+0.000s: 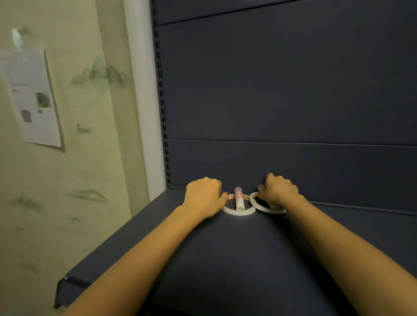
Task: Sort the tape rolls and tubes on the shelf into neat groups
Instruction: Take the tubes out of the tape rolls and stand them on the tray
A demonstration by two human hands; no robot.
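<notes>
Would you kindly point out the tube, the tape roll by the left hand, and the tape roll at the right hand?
tube (pixel 238 198): head view, middle of its body.
left tape roll (pixel 239 212): head view, near rim.
right tape roll (pixel 252 201): head view, left rim.

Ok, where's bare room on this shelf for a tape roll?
Crowded at the back: the left hand, right hand, left white tape roll, right white tape roll and white-and-pink tube cluster. Bare: the dark blue shelf in front of the rolls, and its right side along the back panel.
</notes>
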